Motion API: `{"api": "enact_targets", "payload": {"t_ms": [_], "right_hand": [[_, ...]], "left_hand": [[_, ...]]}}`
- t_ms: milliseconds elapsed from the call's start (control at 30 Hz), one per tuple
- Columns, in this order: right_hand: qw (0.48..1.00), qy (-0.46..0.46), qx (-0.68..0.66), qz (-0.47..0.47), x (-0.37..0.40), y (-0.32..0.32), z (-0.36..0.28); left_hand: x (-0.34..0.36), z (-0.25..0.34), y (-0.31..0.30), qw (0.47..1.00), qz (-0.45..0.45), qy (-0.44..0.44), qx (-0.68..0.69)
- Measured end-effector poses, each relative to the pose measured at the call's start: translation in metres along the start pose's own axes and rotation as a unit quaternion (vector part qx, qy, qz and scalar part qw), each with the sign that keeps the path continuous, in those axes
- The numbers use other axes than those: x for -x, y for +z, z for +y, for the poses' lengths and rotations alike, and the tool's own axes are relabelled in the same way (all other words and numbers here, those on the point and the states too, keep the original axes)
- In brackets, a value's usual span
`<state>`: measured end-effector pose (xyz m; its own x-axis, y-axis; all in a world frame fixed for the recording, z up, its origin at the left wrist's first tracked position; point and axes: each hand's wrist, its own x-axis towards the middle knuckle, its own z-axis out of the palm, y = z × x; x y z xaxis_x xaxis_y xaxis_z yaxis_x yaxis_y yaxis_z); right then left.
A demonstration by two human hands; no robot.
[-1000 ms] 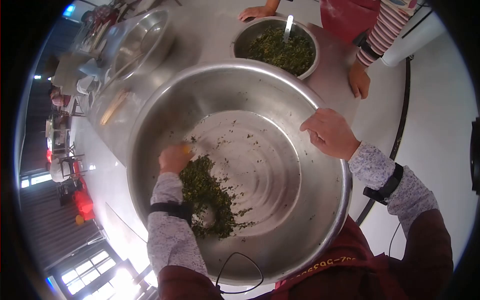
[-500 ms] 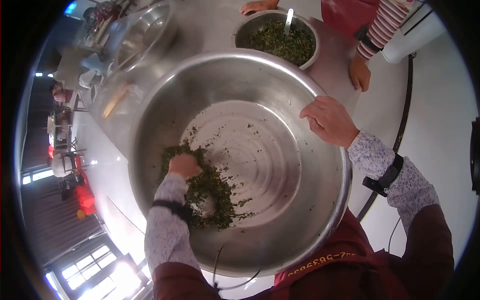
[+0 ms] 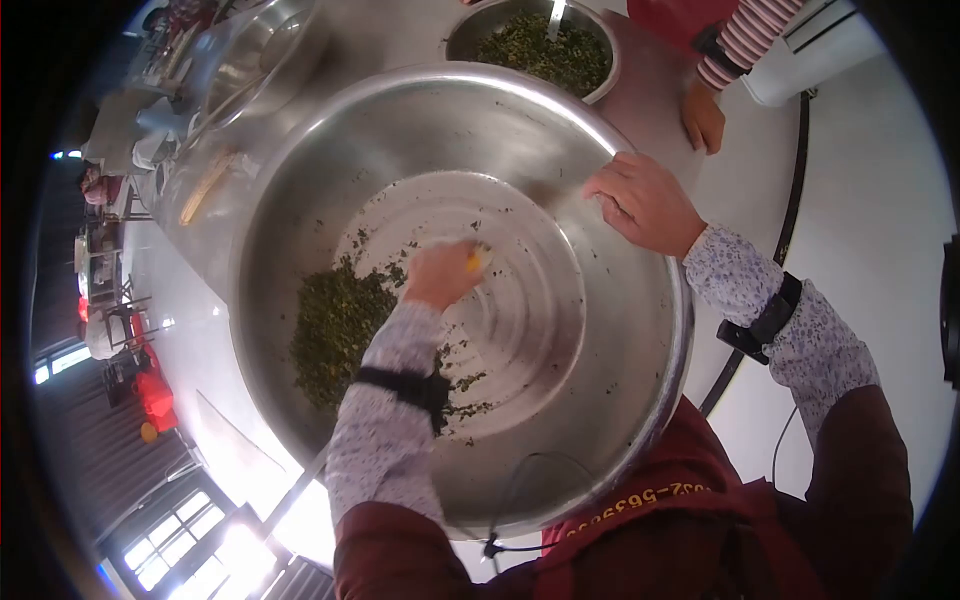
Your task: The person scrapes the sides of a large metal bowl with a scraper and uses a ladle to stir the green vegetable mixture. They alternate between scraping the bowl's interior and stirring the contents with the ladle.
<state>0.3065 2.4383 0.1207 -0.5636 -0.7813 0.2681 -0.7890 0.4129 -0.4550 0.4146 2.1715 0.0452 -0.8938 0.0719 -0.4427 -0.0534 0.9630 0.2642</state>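
Note:
A large, wide metal basin fills the middle of the head view. Chopped green leaves are heaped along its left side, with bits scattered over the bottom. My left hand is over the basin's bottom, to the right of the heap. Its fingers are closed around something small with a yellow and whitish part, too blurred to name. At the upper right, my right hand grips the basin's rim with fingers curled inward.
Beyond the basin stands a smaller metal bowl of chopped greens with a white-handled utensil in it. Another person's hand rests beside it. A metal bowl and a pale stick-like object lie on the left.
My left hand has moved right and up, off the leaves towards the basin's centre. The leaves now lie more gathered at the left. The view has shifted slightly; my right hand stays on the rim.

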Motion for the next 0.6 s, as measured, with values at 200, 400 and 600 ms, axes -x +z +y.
{"api": "enact_targets", "payload": {"t_ms": [200,400,600], "right_hand": [[0.999,-0.019,-0.027,0.034,-0.002,0.001,0.002],[1.000,-0.007,-0.006,0.005,-0.002,0.000,-0.001],[1.000,-0.011,-0.005,0.004,0.007,0.004,-0.002]], "left_hand": [[0.129,-0.053,-0.011,0.978,-0.137,-0.095,-0.122],[0.140,-0.033,-0.021,0.947,0.216,-0.232,0.047],[0.101,-0.014,-0.004,0.968,0.165,-0.183,0.054]]}}
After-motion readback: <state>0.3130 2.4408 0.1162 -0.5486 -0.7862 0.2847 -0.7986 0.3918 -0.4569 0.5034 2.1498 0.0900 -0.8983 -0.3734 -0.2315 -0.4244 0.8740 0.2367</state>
